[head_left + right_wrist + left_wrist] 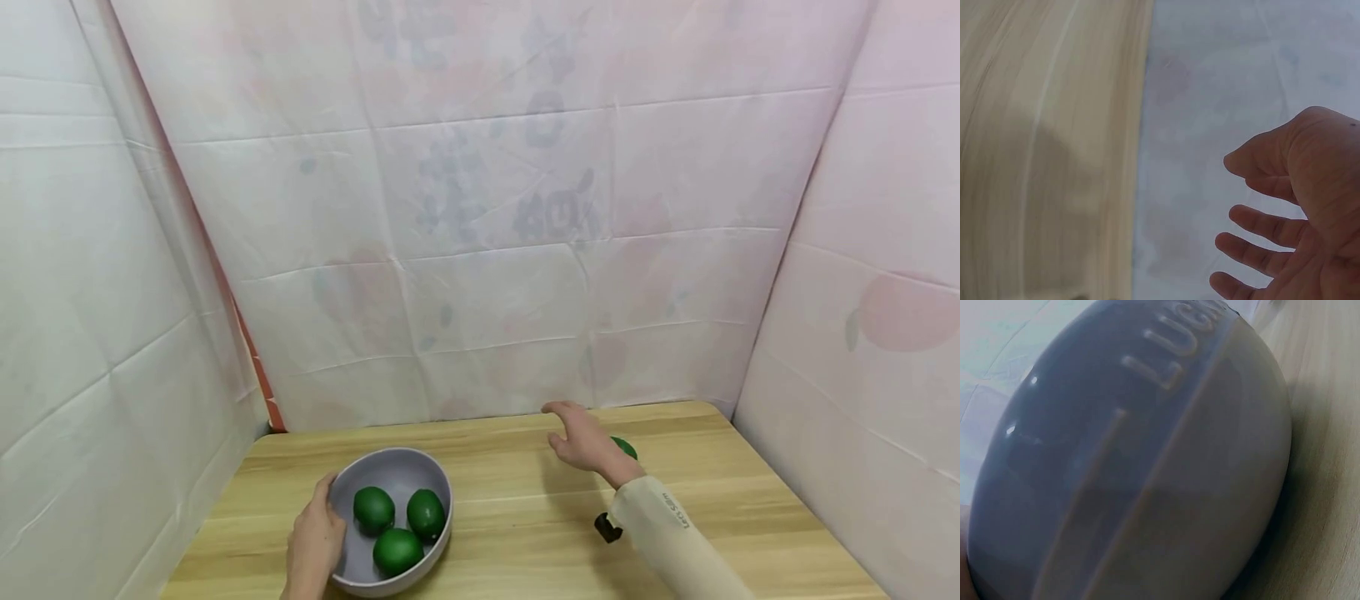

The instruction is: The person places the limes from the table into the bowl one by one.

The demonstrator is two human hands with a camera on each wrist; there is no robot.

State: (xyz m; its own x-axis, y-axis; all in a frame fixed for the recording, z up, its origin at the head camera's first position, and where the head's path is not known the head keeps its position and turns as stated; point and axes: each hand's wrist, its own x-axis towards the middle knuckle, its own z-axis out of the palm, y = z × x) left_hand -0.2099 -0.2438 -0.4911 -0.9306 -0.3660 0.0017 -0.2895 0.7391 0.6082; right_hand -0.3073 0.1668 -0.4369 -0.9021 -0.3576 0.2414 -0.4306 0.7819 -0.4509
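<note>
A grey bowl (pixel 397 467) stands at the left front of the table, and three dark green limes (pixel 398 552) lie inside it. My left hand (pixel 315 533) grips the bowl's left side at the rim. The left wrist view is filled by the bowl's outer wall (pixel 1166 456), with raised lettering, and only a sliver of the hand shows at its left edge. My right hand (pixel 585 437) hovers over the back right of the table, empty, with fingers spread and loosely bent. Another green lime (pixel 625 447) shows behind the right wrist, partly hidden by it.
The wooden table (pixel 517 533) has pale printed sheets (pixel 487 292) hanging behind it and at both sides. A small black piece (pixel 607 527) sits at the right sleeve's cuff. The table's back edge runs close beneath the right hand.
</note>
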